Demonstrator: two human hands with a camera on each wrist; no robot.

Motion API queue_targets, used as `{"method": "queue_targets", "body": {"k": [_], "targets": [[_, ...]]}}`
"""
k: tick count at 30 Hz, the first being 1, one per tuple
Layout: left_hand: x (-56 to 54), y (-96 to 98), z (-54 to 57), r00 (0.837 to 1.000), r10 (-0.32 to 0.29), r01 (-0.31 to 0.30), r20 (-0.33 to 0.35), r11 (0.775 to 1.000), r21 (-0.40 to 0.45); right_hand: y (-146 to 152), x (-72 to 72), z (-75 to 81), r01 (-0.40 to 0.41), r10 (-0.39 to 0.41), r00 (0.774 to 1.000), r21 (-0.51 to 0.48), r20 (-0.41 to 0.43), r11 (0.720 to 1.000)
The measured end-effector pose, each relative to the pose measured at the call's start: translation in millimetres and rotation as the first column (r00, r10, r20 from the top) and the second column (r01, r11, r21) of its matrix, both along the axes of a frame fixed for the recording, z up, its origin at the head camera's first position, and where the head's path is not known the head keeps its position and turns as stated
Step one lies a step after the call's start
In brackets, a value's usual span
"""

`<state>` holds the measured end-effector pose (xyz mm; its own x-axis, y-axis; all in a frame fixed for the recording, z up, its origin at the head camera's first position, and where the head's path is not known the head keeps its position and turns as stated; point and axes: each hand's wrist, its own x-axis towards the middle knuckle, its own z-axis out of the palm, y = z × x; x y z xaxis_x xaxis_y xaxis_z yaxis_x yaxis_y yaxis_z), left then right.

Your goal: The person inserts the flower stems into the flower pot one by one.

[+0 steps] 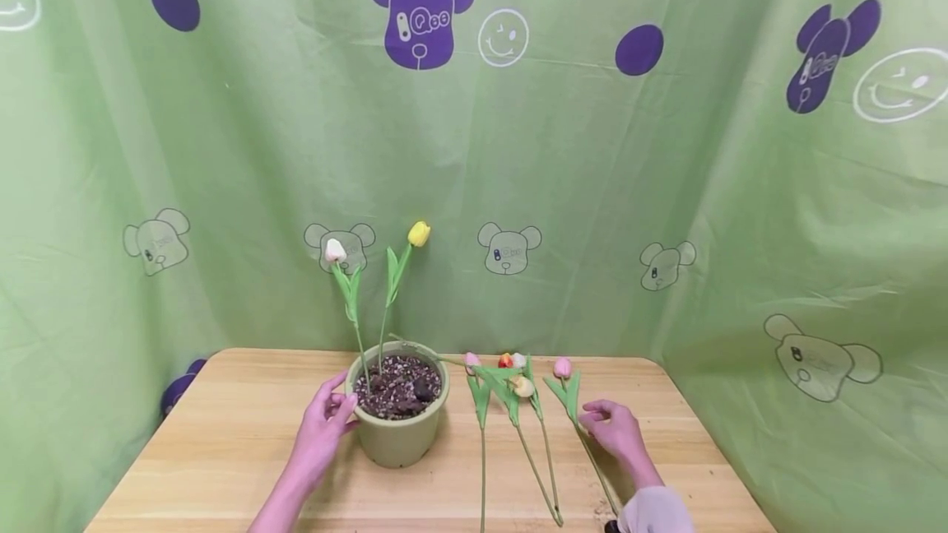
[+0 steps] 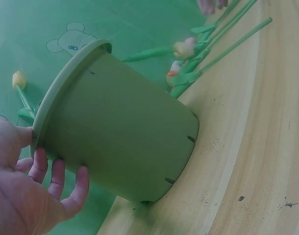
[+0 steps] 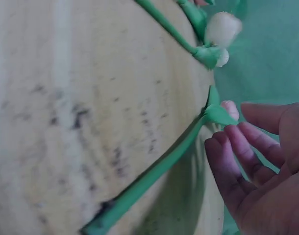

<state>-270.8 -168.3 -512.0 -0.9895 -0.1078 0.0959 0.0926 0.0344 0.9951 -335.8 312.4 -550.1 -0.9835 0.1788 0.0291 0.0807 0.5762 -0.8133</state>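
Note:
My left hand point(image 1: 320, 430) grips the rim of a green flower pot point(image 1: 400, 441) by its left side, the thumb over the edge and the fingers beneath the lip in the left wrist view. Dark potting soil point(image 1: 392, 391) fills the pot. A white-pink tulip point(image 1: 336, 251) and a yellow tulip point(image 1: 419, 234) stand upright in it. Beside a pink tulip point(image 1: 562, 368) lying on the table is my right hand point(image 1: 616, 432), its fingers loosely bent. In the right wrist view its fingertips are right at the leaf point(image 3: 220, 116), with nothing gripped.
Several more tulips lie between the pot and the right hand, among them a cream one point(image 1: 522, 387) and a red-orange one point(image 1: 506, 360). Dark soil crumbs point(image 3: 81, 115) dot the wooden table point(image 1: 222, 434). A green printed curtain point(image 1: 563, 146) encloses the back and sides.

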Motion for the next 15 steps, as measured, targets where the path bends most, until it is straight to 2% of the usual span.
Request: {"method": "queue_targets", "body": {"k": [3,7,12,15], "targets": [[-0.2,0.2,0.1,1.0,0.004,-0.004,0.0,1.0,-0.001,1.6,1.6,-5.6,0.008,-0.009,1.0,0.007,0.029,1.0],[-0.8,0.3,0.3,1.0,0.004,-0.004,-0.002,1.0,0.001,1.9,3.2,-10.3,0.017,-0.017,1.0,-0.022,0.025,1.0],[-1.3,-0.2,-0.3,1.0,0.002,-0.002,-0.003,1.0,0.007,1.4,3.9,-11.5,0.022,-0.022,1.0,-0.034,0.004,0.999],[-1.7,-0.8,-1.5,1.0,0.003,-0.003,-0.002,1.0,0.003,0.1,3.7,-9.8,0.026,-0.026,1.0,-0.01,0.007,1.0]]}}
